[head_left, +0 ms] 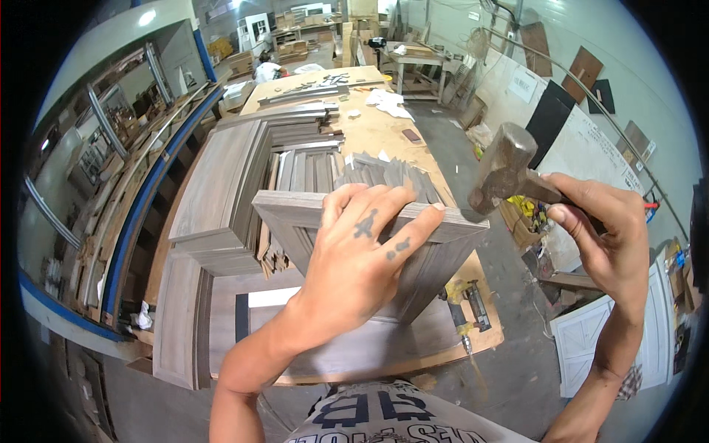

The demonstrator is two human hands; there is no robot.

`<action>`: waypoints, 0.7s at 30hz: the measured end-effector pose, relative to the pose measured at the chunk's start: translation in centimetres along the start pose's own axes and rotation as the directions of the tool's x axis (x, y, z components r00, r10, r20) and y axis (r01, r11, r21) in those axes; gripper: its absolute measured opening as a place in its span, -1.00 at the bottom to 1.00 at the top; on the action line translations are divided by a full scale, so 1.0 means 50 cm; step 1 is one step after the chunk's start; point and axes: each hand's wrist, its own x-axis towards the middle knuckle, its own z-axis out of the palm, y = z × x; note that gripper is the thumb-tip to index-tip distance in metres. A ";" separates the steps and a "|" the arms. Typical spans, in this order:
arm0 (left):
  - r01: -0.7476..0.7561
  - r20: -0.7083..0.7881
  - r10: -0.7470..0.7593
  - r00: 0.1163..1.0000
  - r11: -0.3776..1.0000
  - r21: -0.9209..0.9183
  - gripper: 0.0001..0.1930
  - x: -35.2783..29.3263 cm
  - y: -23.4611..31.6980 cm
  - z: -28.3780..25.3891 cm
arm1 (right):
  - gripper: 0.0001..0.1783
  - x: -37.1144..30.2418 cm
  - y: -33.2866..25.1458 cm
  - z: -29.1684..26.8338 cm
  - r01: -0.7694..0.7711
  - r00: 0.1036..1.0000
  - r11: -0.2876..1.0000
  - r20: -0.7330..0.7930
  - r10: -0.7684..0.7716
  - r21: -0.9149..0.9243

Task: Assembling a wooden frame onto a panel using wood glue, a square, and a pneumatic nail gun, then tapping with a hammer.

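Note:
My left hand (360, 255) is closed over the top edge of a grey-brown wood-grain cabinet door (284, 210), which stands upright on the bench with its recessed panel facing me. A hammer (508, 159) with a heavy, worn metal head is gripped by its handle in my right hand (607, 232). The hammer head is at the door's upper right corner; whether it touches the wood I cannot tell. Beneath the door lies a flat grey-brown board (354, 353). The door's lower edge is partly hidden behind my left forearm.
A yellow-and-black pneumatic nailer (467, 310) lies at the bench's right edge. Stacked cabinet doors (218, 177) rise on the left. Grey wood strips (306, 171) are piled beyond the door. White cloth (388, 103) lies farther up the bench (410, 151). White panelled doors (591, 347) lean at lower right.

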 end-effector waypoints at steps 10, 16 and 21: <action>-0.025 -0.025 0.026 0.999 0.998 0.049 -0.50 0.010 0.000 0.007 | -0.73 -0.016 0.026 0.008 0.008 1.000 1.000 -0.027 -0.008 0.001; 0.052 0.213 -0.072 0.974 0.994 0.096 -0.51 0.039 0.015 -0.009 | -0.73 -0.102 0.057 0.044 -0.288 0.923 0.927 -0.188 0.336 0.241; -0.009 0.544 0.042 0.838 0.998 -0.063 -0.62 0.136 0.016 0.005 | -0.72 -0.236 0.097 0.227 -0.494 0.595 0.462 -0.100 0.797 0.736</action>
